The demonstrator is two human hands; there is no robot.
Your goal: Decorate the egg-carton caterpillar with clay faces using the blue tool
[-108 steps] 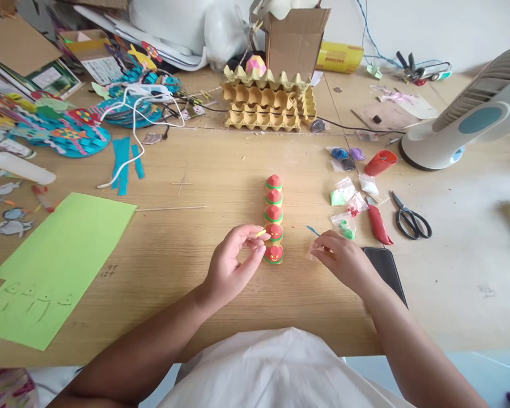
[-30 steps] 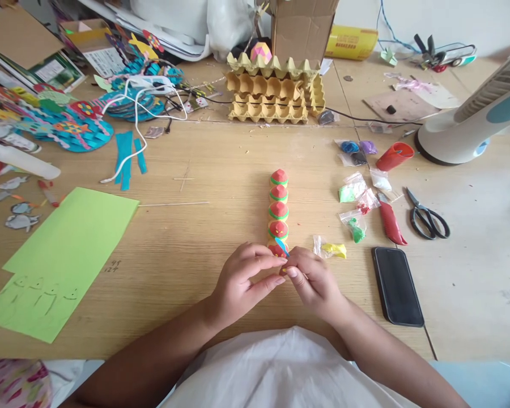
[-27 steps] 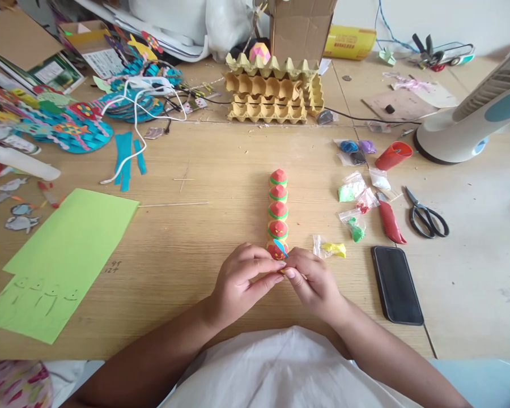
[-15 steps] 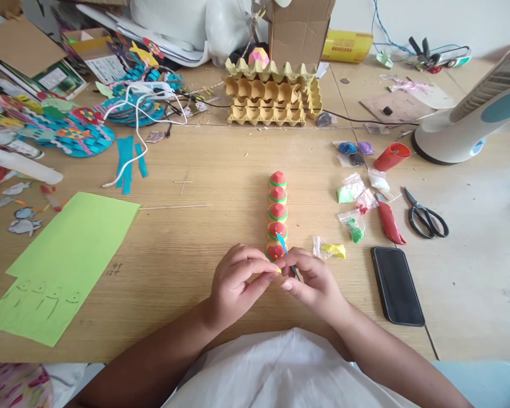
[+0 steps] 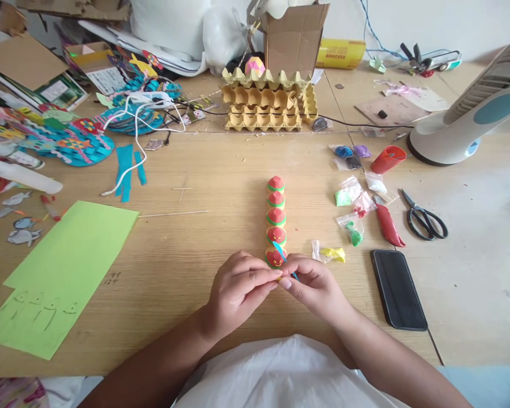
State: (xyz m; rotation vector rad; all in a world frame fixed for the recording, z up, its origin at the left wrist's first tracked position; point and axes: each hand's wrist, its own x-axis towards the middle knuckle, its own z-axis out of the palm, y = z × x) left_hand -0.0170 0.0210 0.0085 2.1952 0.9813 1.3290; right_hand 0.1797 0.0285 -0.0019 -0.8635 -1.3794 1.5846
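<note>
My left hand [image 5: 241, 289] pinches a tiny bit of yellow clay [image 5: 279, 278] between thumb and fingertips. My right hand [image 5: 311, 283] meets it there, its thumb and finger against the same bit. A blue modelling tool [image 5: 279, 250] is tucked in the right hand's fingers, its flat blade pointing up and left. Just beyond my fingertips runs an egg-carton strip [image 5: 276, 216], its bumps painted red with green bands and cream below. The nearest bump carries a small yellow face; its lower edge is close to my fingers.
Clay packets lie right of the strip, with yellow clay [image 5: 333, 254] nearest. Beyond are a red craft knife [image 5: 390, 225], black scissors [image 5: 425, 215], a phone [image 5: 398, 290] and a red cup [image 5: 388, 159]. Green paper [image 5: 68, 266] lies left. Egg cartons [image 5: 263, 107] and a fan [image 5: 467, 113] stand behind.
My fingertips have come together over the yellow bit, which shows less now. The view has shifted slightly, so more of the nearest bump's face is visible.
</note>
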